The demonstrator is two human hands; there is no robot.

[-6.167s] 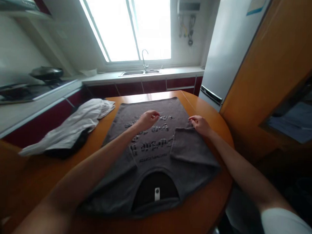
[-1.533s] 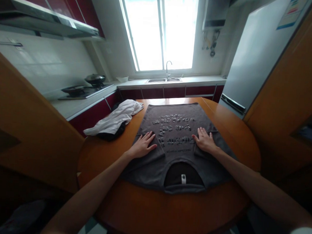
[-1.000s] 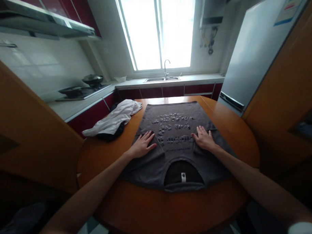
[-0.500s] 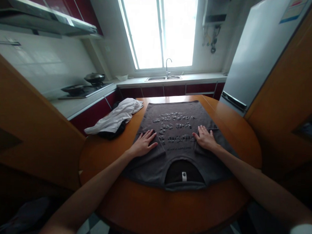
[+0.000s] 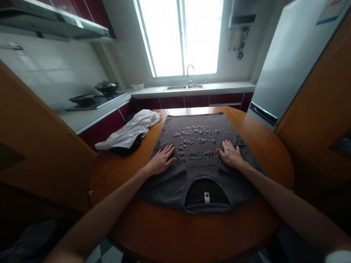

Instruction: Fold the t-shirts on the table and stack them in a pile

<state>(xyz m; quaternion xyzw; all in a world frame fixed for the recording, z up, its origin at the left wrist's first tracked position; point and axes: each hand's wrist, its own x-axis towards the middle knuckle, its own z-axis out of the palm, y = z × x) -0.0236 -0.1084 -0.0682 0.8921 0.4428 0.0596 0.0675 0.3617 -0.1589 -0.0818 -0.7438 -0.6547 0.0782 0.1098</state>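
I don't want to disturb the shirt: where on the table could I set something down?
On the table, bare wood shows between collar and near edge, right of the grey shirt toward the fridge, and between white cloth and left forearm. Crowded: the middle, with left hand and right hand on the shirt.

left hand (image 5: 160,160): palm down, flat, slightly spread | right hand (image 5: 231,155): palm down, flat, slightly spread | left forearm (image 5: 111,210), right forearm (image 5: 279,194): angled inward from near side
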